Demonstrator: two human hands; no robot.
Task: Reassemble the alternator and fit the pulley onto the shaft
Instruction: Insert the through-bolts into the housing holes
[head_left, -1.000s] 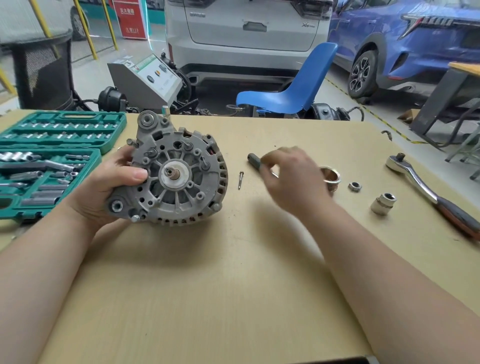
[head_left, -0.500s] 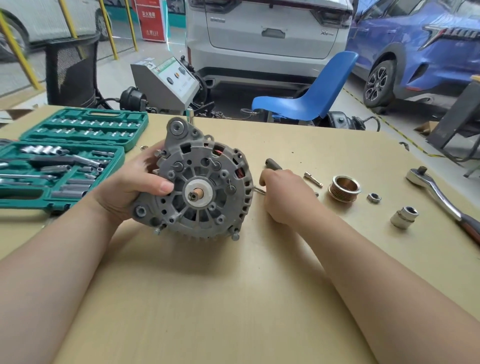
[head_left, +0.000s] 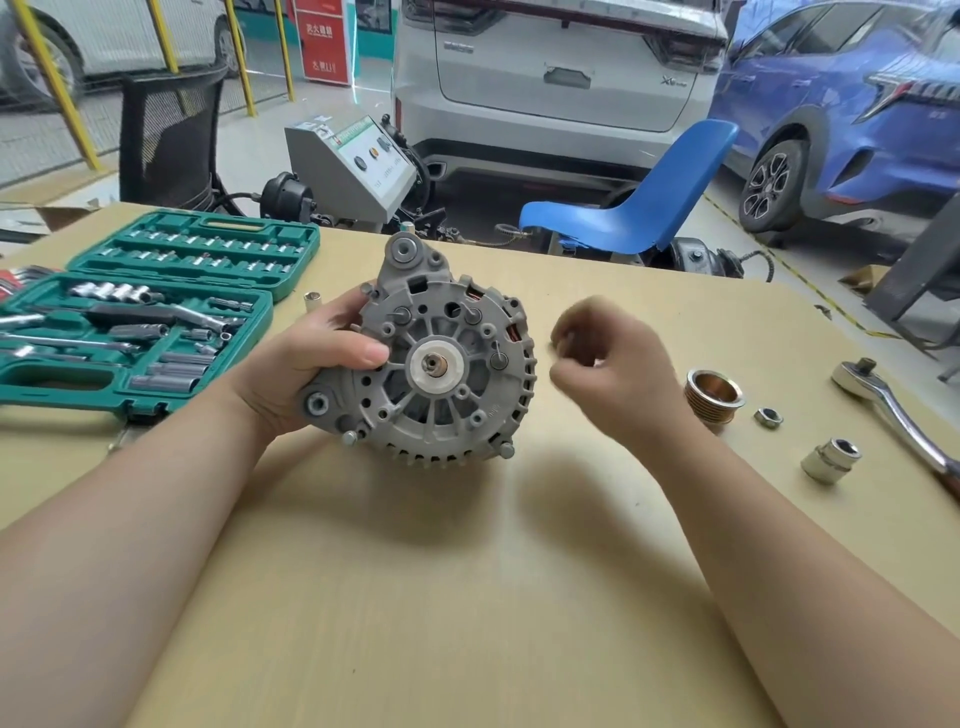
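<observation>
Gripping the alternator (head_left: 441, 364) upright on the table (head_left: 415, 597), the left hand (head_left: 311, 364) has kept its hold. The right hand (head_left: 608, 364) has lifted, blurred, fingers curled; contents unclear. The pulley (head_left: 712, 397) lies right of it.

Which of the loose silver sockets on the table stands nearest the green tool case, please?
The small silver socket at the green tool case's right edge; the larger socket stands far right.
</observation>
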